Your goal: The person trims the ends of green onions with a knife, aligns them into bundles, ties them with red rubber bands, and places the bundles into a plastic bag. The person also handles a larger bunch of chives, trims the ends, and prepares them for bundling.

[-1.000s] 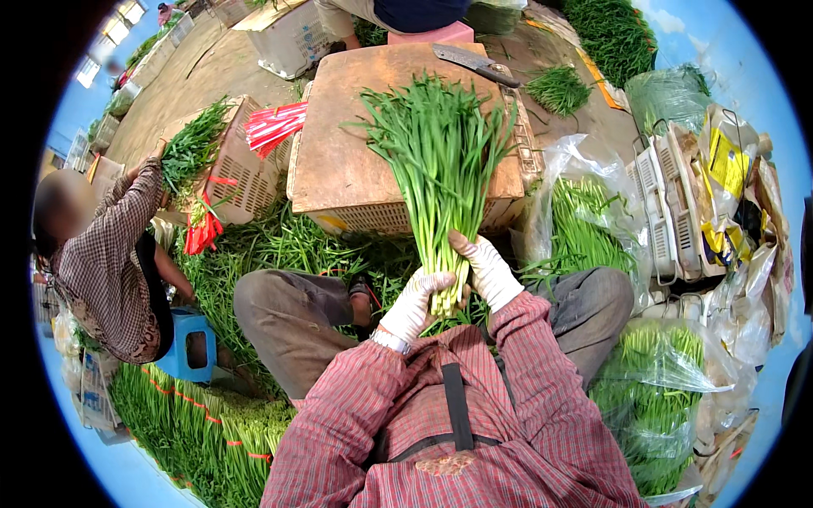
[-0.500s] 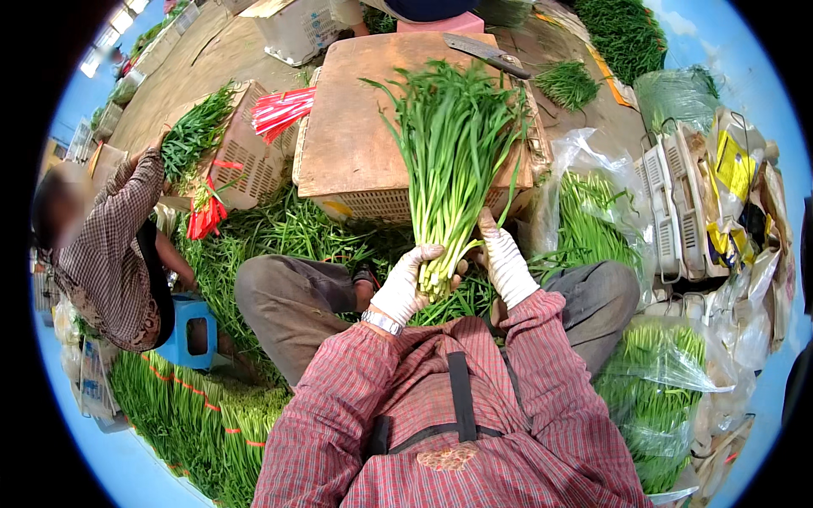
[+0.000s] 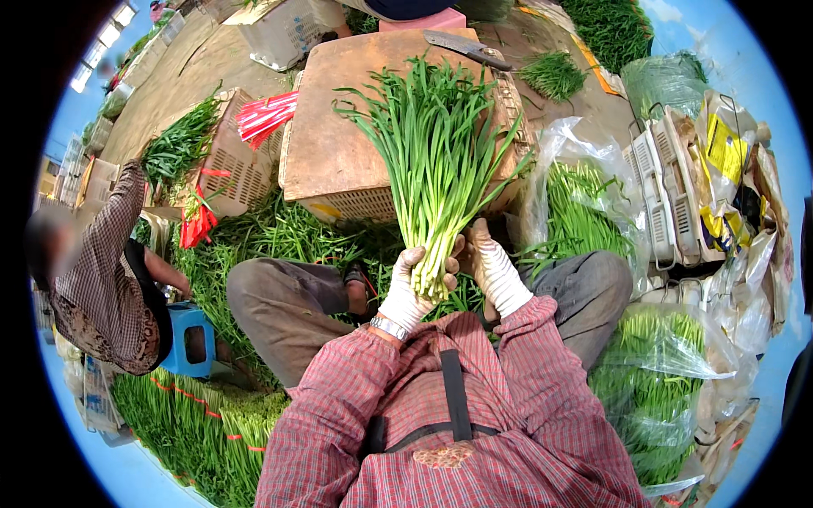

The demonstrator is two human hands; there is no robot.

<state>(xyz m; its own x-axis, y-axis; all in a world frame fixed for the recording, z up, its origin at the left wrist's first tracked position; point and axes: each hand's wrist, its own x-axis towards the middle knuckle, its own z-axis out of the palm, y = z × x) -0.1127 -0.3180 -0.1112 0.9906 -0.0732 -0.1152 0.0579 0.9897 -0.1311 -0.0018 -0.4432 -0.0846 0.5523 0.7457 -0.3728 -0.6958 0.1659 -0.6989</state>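
A loose bunch of garlic chives, with long flat green leaves and pale stem ends, fans out over the near edge of a brown board. My left hand, in a worn white glove, is closed around the stems near their cut ends. Close by on the right is my right hand, also gloved, its fingers stretched up beside the stems; part of them is hidden. The brown board lies on a plastic crate beyond my knees. A large knife rests at the board's far edge.
Loose leaves cover the ground around my legs. Red-and-white strips hang left of the board. A co-worker sits at the left by a blue stool. Bagged chives and a pale crate stand at the right.
The bunch tilts slightly left and its leaves spread wider. My right hand has come a little away from the stems, while my left hand keeps its hold. The view has shifted slightly.
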